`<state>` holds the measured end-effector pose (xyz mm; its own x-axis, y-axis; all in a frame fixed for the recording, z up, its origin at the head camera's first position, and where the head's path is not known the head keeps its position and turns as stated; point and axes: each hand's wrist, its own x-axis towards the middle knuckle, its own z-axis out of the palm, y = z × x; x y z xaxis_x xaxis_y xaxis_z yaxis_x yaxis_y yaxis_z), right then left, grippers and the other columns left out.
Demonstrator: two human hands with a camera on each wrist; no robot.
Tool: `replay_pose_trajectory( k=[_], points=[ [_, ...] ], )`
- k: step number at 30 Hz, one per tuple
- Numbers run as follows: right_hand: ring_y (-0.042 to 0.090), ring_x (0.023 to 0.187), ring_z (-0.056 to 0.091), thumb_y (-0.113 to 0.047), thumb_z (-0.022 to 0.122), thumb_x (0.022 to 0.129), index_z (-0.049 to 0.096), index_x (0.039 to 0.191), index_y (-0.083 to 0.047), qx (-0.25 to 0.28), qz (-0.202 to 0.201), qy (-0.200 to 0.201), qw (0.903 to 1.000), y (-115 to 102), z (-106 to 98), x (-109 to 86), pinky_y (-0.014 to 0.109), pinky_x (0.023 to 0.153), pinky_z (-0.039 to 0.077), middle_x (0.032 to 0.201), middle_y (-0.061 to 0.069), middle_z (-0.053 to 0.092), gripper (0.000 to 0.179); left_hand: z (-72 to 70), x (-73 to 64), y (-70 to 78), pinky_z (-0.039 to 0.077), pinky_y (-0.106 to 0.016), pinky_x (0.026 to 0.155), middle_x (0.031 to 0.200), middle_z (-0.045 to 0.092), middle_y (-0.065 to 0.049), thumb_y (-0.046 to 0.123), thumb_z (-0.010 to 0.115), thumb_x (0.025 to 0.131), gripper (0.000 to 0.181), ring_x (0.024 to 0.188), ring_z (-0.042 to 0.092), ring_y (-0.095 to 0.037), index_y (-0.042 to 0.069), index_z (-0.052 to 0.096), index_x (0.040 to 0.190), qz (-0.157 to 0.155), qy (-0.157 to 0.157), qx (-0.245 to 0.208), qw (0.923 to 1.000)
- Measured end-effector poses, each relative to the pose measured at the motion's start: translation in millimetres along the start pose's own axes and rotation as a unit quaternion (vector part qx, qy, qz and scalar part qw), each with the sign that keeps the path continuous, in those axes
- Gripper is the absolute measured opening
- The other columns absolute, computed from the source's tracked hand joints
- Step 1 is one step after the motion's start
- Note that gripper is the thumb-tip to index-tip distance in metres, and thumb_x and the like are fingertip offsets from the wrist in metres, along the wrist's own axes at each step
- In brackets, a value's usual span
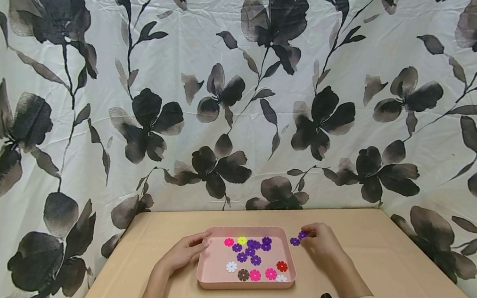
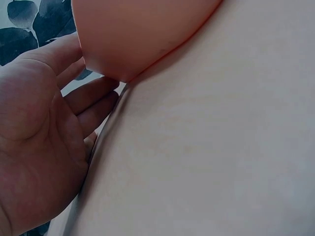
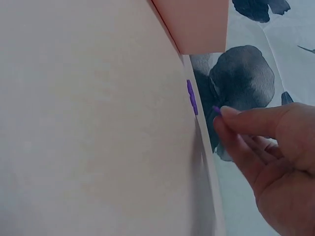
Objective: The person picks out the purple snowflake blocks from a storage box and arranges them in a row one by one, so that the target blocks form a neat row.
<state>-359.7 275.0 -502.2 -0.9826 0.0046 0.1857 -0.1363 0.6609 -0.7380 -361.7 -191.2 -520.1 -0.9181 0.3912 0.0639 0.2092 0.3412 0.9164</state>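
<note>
A pink tray (image 1: 246, 284) stands on the table with several flower-shaped notched discs in it. Most are purple discs (image 1: 255, 260), some of them overlapping in a cluster. My left hand (image 1: 183, 252) holds the tray's left rim near the far corner; in the left wrist view its thumb tip disappears behind the tray wall (image 2: 142, 39). To the right of the tray, my right hand (image 1: 321, 240) pinches a purple notched disc (image 3: 216, 109) between thumb and fingers. Another purple disc (image 1: 295, 241) lies on the table just left of those fingertips.
Also in the tray are a yellow disc (image 1: 241, 240), a brown disc (image 1: 243, 275), a red disc (image 1: 281, 266), and several pink and white ones. The beige table (image 1: 143, 228) ends at a floral curtain (image 1: 261, 118) behind it.
</note>
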Motion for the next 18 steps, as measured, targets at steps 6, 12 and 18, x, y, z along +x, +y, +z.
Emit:
replay_pose_trajectory(
  k=[6,12,18],
  points=[
    [0.017,0.082,0.065,0.008,0.076,0.087,0.075,0.113,0.008,-0.010,-0.016,-0.003,0.9998,5.4,-0.9,-0.3,0.029,0.074,0.058,0.092,0.009,0.075,0.026,0.9,0.9,-1.7,0.020,-0.060,0.128,0.164,0.044,-0.010,0.031,0.060,0.107,0.049,0.156,0.030,-0.040,0.013,0.055,0.152,-0.006,0.003,0.002,1.0000],
    [0.018,0.083,0.066,0.005,0.079,0.086,0.076,0.112,0.006,-0.040,-0.017,-0.003,0.9991,9.7,0.5,0.5,0.035,0.077,0.062,0.094,0.009,0.075,0.026,0.7,1.1,-0.8,0.020,-0.060,0.129,0.164,0.044,-0.008,0.031,0.060,0.107,0.049,0.157,0.029,-0.039,0.014,0.055,0.152,-0.008,0.003,-0.001,1.0000],
    [0.019,0.087,0.067,0.003,0.079,0.087,0.076,0.111,0.004,-0.045,-0.006,-0.009,0.9989,13.8,3.0,0.2,0.040,0.083,0.063,0.100,0.010,0.076,0.025,-0.4,-0.6,1.1,0.020,-0.060,0.128,0.165,0.042,-0.010,0.030,0.059,0.107,0.049,0.156,0.029,-0.040,0.013,0.054,0.153,-0.003,-0.002,0.003,1.0000]
  ],
)
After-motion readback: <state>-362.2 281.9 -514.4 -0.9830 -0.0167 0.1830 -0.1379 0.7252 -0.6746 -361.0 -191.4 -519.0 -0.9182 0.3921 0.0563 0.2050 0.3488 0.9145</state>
